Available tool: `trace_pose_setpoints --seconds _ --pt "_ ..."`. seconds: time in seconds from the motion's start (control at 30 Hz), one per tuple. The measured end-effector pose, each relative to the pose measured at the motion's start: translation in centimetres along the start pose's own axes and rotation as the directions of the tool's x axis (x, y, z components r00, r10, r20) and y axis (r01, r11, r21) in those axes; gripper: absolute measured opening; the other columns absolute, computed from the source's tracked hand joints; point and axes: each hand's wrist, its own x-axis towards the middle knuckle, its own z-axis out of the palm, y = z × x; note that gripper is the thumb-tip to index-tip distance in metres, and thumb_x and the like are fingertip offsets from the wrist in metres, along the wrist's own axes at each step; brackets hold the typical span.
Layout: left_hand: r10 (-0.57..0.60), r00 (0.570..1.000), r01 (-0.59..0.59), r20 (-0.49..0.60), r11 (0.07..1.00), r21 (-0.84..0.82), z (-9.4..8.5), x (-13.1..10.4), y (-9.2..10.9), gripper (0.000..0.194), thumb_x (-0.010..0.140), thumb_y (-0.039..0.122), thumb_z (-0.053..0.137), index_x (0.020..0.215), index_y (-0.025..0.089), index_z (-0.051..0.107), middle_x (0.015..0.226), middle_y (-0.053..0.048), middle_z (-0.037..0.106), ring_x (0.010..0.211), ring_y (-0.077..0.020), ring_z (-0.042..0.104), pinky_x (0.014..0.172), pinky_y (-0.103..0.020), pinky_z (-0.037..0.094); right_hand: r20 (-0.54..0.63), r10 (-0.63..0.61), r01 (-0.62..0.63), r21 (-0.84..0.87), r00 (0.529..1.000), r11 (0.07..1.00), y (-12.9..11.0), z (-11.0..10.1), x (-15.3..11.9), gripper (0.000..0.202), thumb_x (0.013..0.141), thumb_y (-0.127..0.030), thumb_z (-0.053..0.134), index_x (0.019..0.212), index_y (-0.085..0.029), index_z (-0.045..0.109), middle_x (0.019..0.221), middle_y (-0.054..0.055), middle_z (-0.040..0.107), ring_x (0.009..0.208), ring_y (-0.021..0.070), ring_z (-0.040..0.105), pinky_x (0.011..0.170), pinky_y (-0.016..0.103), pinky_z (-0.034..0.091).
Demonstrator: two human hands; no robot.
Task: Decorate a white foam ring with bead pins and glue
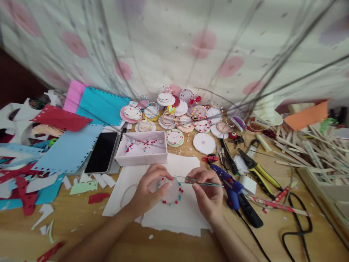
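Observation:
My left hand (151,187) has its thumb and index finger closed at the upper rim of a thin wire ring (180,193) strung with red, blue and white beads. The ring hangs just over white paper sheets (177,222). In my right hand (207,191), thumb and fingers pinch slim, teal-edged tweezers (215,185). Their tips point left and reach the ring's top, close to my left fingertips. Whether the tips grip a bead is too small to tell. A bare wire loop (122,198) lies partly behind my left hand.
Beyond the paper stands a white box (141,158) with loose beads. Behind it are several beaded paper discs (174,138). A phone (101,153) and paper scraps lie left. At right are a blue glue gun (231,187), yellow-handled pliers (263,178), a black cable (297,233) and wooden sticks (300,145).

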Motion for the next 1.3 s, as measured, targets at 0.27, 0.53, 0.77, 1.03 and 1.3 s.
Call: trace_pose_setpoints --seconds 0.27,0.53,0.77,1.03,1.3 --pt "-0.035 0.999 0.034 -0.027 0.999 -0.032 0.3 -0.4 1.6 0.008 0.084 0.026 0.062 0.084 0.02 0.066 0.09 -0.006 0.057 0.091 -0.0201 0.058 0.085 -0.034 0.046 0.046 -0.027 0.028 -0.034 0.999 0.999 -0.6 0.6 -0.4 0.011 0.085 -0.021 0.061 0.085 -0.024 0.051 0.09 0.004 0.059 0.081 0.017 0.058 0.069 0.032 0.05" --pt "-0.05 0.994 0.054 -0.102 0.998 0.04 0.2 -0.5 2.6 0.01 0.085 0.026 0.061 0.079 0.02 0.065 0.087 -0.005 0.06 0.088 -0.0196 0.059 0.079 -0.031 0.046 0.058 -0.081 0.085 -0.076 0.995 0.993 -1.3 0.8 -0.7 0.01 0.085 -0.018 0.061 0.083 -0.024 0.053 0.09 0.004 0.059 0.082 0.0173 0.057 0.069 0.032 0.049" --pt "-0.035 0.988 0.059 -0.151 0.986 0.156 -0.7 -0.4 1.9 0.014 0.087 0.028 0.056 0.08 0.018 0.062 0.083 -0.003 0.06 0.083 -0.0174 0.058 0.076 -0.029 0.046 -0.069 -0.132 0.135 0.04 0.989 0.99 -1.1 0.0 -0.1 0.012 0.085 -0.015 0.06 0.086 -0.024 0.053 0.09 0.002 0.056 0.081 0.016 0.056 0.074 0.035 0.049" --pt "0.086 0.994 -0.065 -0.068 0.964 0.258 -1.0 0.1 2.9 0.019 0.086 0.02 0.058 0.103 0.022 0.064 0.1 -0.004 0.061 0.089 -0.0162 0.057 0.083 -0.029 0.045 -0.05 -0.039 0.047 0.157 0.998 0.986 -0.6 -0.1 0.0 0.011 0.084 -0.016 0.062 0.085 -0.023 0.053 0.089 0.002 0.057 0.081 0.0144 0.055 0.076 0.032 0.045" --pt "0.071 0.995 -0.082 0.067 0.978 0.191 0.0 1.5 2.8 0.01 0.086 0.024 0.06 0.084 0.019 0.069 0.086 -0.003 0.065 0.087 -0.0157 0.061 0.084 -0.028 0.045 -0.108 0.048 -0.022 0.23 0.993 0.973 -0.8 0.1 0.4 0.014 0.079 -0.018 0.068 0.081 -0.023 0.054 0.086 0.0 0.058 0.076 0.0125 0.057 0.074 0.03 0.046"
